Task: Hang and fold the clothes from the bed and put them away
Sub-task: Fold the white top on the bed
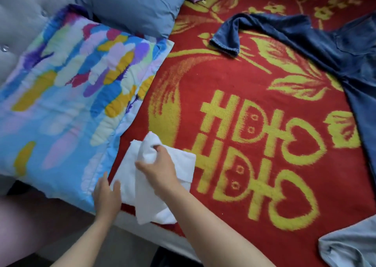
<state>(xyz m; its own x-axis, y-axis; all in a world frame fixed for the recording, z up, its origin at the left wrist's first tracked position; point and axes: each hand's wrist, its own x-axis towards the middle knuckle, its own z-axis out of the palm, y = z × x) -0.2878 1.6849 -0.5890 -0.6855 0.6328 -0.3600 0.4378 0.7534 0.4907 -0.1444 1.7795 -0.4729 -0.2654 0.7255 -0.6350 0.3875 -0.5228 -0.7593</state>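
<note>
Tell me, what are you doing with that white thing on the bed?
A person is folding a white cloth on the red and yellow blanket. The right hand pinches up a bunched part of it, while the left hand presses flat on its edge beside the colourful pillow. Blue jeans lie unfolded farther off.

Red-and-yellow woven bedspread (254, 79): coarse, matt. On it, white folded cloth (150, 185) smooth; dark blue denim garment (325, 42) faded, matt.
</note>
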